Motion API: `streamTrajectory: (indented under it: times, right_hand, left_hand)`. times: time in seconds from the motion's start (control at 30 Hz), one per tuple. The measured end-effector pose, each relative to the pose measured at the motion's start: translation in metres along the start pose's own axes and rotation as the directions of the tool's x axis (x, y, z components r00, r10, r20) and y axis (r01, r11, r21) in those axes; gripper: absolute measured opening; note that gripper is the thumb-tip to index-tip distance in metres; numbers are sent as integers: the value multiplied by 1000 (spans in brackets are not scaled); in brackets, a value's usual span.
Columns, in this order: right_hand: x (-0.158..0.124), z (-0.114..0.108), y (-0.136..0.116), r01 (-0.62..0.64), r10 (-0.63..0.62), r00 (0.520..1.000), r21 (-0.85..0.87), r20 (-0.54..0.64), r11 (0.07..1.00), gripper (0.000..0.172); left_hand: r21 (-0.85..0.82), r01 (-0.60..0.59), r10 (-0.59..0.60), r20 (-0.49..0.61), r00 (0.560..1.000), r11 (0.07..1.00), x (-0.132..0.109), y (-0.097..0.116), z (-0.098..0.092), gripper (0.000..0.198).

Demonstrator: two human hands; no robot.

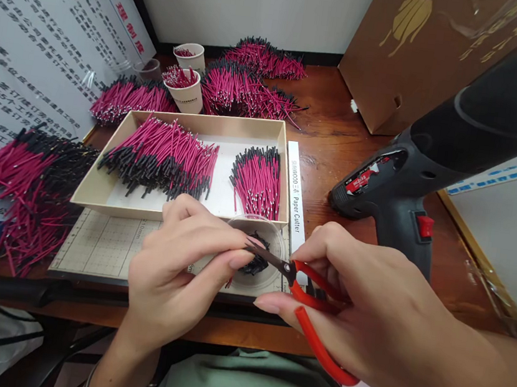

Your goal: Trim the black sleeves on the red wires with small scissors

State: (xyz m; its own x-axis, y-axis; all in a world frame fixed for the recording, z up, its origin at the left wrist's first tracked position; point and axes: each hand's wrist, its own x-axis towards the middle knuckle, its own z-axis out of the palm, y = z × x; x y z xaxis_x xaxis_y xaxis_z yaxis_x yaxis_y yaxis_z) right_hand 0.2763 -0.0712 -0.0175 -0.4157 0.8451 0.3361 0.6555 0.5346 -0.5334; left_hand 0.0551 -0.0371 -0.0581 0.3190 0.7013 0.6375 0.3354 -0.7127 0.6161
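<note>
My right hand [368, 301] grips red-handled snips [307, 293], blades pointing left over a small clear dish [258, 253] of black cut bits. My left hand [178, 265] pinches a short wire piece at the blade tips; the piece is mostly hidden by my fingers. Just behind lies a shallow cream tray [256, 132] holding two bundles of magenta wires with black ends [163, 160]. Both hands hover above a paper cutter mat [106, 244] at the table's front edge.
A black hot-air gun [401, 186] stands at the right. Heaps of magenta wires [25, 177] lie at the left and back, beside two paper cups [189, 91]. A cardboard box [426, 57] sits at the back right; a printed board [37, 34] leans at the left.
</note>
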Motion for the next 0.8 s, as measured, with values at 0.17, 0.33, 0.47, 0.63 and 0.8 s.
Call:
streamTrajectory:
  times: [0.17,0.33,0.47,0.63,0.8]
  right_hand:
    - [0,0,0,6,-6,1000,-5,7,1000,41]
    - [-1,-2,0,13,-13,1000,-11,8,1000,43]
    - [1,0,1,18,-18,1000,-18,5,1000,44]
    - [0,3,2,25,-25,1000,-65,-10,998,47]
    - [-2,5,2,19,-21,999,-71,-24,997,50]
  left_hand:
    - [-1,-19,19,-9,1000,1000,0,-1,-1,21]
    - [-8,-23,23,-15,1000,1000,0,-1,-1,23]
    - [11,-37,37,-9,999,999,0,-1,0,23]
    - [15,-40,40,5,999,999,1,-2,-1,22]
    - [19,-47,47,7,999,999,1,-1,-2,24]
